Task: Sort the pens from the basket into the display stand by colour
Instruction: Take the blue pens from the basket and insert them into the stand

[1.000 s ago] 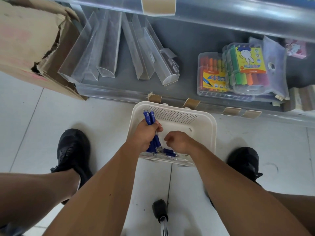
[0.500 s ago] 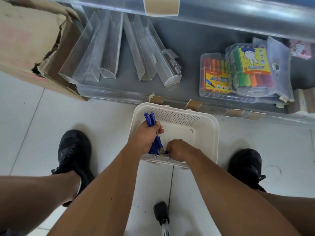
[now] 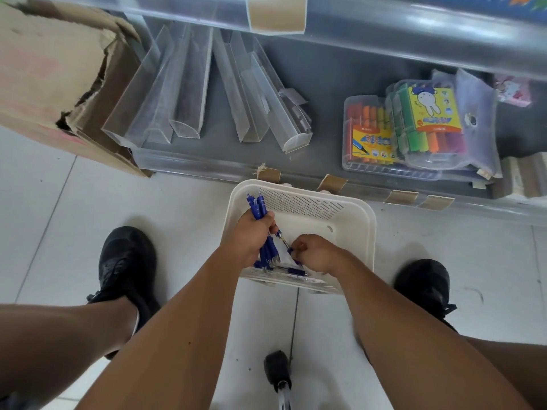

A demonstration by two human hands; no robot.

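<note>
left hand (image 3: 251,235) grips blue pens (image 3: 260,207); slotted plastic basket (image 3: 310,202) — right hand (image 3: 316,253) pinches one

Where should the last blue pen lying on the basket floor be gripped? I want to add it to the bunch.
Pinch the loose pen at mid-barrel, coming from above. It lies flat near the basket's near wall, so its ends are hard to reach; the right hand is nearest, while the left hand holds the bunch.

Blue pens (image 3: 258,206), white slotted basket (image 3: 340,220)
</note>
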